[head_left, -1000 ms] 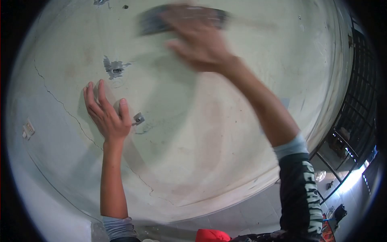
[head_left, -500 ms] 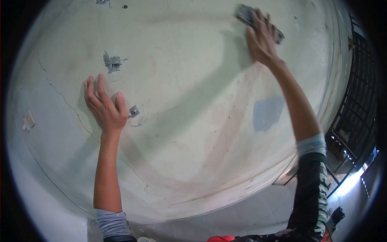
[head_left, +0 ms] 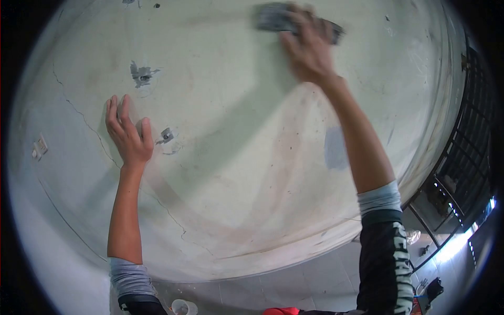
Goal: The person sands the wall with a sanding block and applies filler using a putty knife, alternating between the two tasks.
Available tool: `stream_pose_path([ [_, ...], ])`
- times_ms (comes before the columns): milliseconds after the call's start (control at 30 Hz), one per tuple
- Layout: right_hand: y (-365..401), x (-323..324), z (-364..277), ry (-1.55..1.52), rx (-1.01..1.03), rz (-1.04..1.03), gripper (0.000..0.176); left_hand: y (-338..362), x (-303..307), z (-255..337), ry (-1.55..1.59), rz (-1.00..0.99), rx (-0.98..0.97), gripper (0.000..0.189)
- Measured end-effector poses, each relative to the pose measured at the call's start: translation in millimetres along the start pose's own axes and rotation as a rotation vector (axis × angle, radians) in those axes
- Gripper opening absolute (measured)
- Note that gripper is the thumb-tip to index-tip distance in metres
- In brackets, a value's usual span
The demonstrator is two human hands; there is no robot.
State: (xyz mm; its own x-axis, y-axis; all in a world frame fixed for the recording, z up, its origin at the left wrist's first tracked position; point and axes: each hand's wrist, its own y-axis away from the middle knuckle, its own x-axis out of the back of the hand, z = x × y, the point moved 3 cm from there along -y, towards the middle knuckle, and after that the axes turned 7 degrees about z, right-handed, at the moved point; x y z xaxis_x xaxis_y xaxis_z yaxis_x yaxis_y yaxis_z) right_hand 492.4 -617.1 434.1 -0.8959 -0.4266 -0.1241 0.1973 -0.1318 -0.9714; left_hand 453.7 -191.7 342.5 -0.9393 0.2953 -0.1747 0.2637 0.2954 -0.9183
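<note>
My left hand point(head_left: 127, 131) rests on the pale wall point(head_left: 226, 163) with its fingers spread, holding nothing. Just above its fingertips is a grey patch with a hole point(head_left: 142, 77); a smaller grey patch point(head_left: 166, 135) lies to the right of the thumb. High on the wall, my right hand point(head_left: 311, 50) grips a dark, flat sanding block point(head_left: 274, 17), its face toward the wall. Both hand and block are blurred by motion, and the hand covers the block's middle.
A wall socket point(head_left: 40, 146) is at far left, near a long crack point(head_left: 86, 123). A bluish-grey patch point(head_left: 334, 148) sits beside my right forearm. A white bucket point(head_left: 184, 307) stands on the tiled floor point(head_left: 294, 283). At right is a dark metal grille point(head_left: 464, 142).
My right hand has swept left and slightly up across the wall with the sanding block. My left hand stays flat on the wall; the view has shifted slightly.
</note>
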Motion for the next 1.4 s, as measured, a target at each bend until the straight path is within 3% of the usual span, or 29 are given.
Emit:
stream_pose_path([
  [33, 8.9, 7.6, 34.3, 0.075, 0.008, 0.036, 0.052, 1.1, 0.9, -1.1, -0.005, 0.002, 0.0, 0.063],
  [67, 12.8, 19.8, 55.7, 0.068, -0.05, 0.01, 0.061, 1.5, 0.2, -0.5, -0.022, -0.001, 0.006, 0.064],
  [133, 7.5, 15.7, 51.1, 0.139, -0.136, 0.035, 0.07, 3.0, -3.3, 6.1, -0.044, 0.0, 0.013, 0.064],
  [200, 1.1, 0.4, 28.2, 0.16, -0.309, 0.11, 0.098, 3.2, -10.7, 13.8, -0.074, 0.017, 0.163, 0.066],
  [267, -17.0, -26.8, -26.8, 0.152, -0.228, 0.105, 0.109, 9.5, -24.2, 40.0, -0.112, 0.043, 0.248, 0.067],
  [300, -22.1, -44.6, -63.9, -0.041, -0.178, 0.251, 0.091, 12.8, -26.9, 47.0, -0.148, 0.069, 0.338, 0.068],
  [333, -32.1, -52.4, -104.5, -0.184, -0.133, 0.133, 0.109, 14.1, -26.1, 49.8, -0.163, 0.049, 0.341, 0.071],
  [400, -33.2, -70.8, -171.6, -0.315, 0.157, -0.021, 0.102, 15.6, -21.0, 48.3, -0.131, 0.069, 0.311, 0.071],
  [500, -21.2, -78.6, -186.1, -0.331, 0.295, 0.039, 0.091, 10.4, -19.7, 46.8, -0.097, 0.085, 0.268, 0.071],
  [700, 2.3, -2.4, -28.2, 0.095, 0.078, -0.074, 0.068, 11.7, -14.2, 48.2, -0.08, 0.11, 0.25, 0.069],
  [767, 15.1, 15.4, 40.5, 0.186, -0.026, 0.055, 0.067, 11.7, -13.9, 49.4, -0.094, 0.129, 0.255, 0.069],
  [800, 21.2, 23.2, 64.7, 0.386, -0.12, 0.036, 0.068, 12.4, -15.0, 50.4, -0.109, 0.129, 0.269, 0.069],
  [833, 18.2, 18.8, 59.0, 0.378, -0.111, 0.041, 0.068, 13.3, -16.4, 51.6, -0.122, 0.124, 0.281, 0.069],
  [900, 24.4, 15.0, 58.5, 0.315, -0.446, 0.084, 0.065, 14.5, -17.5, 52.0, -0.124, 0.118, 0.298, 0.068],
  [933, 17.1, 4.2, 38.2, 0.274, -0.558, 0.115, 0.067, 13.6, -17.3, 52.3, -0.127, 0.119, 0.304, 0.068],
  [967, 10.2, -13.7, 19.0, 0.274, -0.502, 0.147, 0.07, 13.2, -17.9, 53.2, -0.129, 0.122, 0.311, 0.069],
  [1033, -12.3, -47.7, -72.9, -0.02, -0.248, 0.211, 0.069, 14.8, -15.6, 52.6, -0.145, 0.106, 0.298, 0.07],
  [1133, -29.4, -80.7, -216.8, -0.312, 0.03, 0.01, 0.084, 14.3, -18.5, 48.5, -0.121, 0.111, 0.261, 0.072],
  [1200, -13.8, -93.1, -259.0, -0.514, 0.105, 0.091, 0.086, 15.9, -19.1, 44.0, -0.082, 0.14, 0.267, 0.071],
  [1300, -17.3, -77.6, -210.5, -0.349, 0.057, 0.082, 0.084, 14.7, -17.8, 44.8, -0.112, 0.089, 0.264, 0.069],
  [1400, -14.7, -36.3, -102.9, -0.062, -0.001, 0.137, 0.077, 12.3, -16.5, 45.1, -0.078, 0.133, 0.239, 0.068],
])
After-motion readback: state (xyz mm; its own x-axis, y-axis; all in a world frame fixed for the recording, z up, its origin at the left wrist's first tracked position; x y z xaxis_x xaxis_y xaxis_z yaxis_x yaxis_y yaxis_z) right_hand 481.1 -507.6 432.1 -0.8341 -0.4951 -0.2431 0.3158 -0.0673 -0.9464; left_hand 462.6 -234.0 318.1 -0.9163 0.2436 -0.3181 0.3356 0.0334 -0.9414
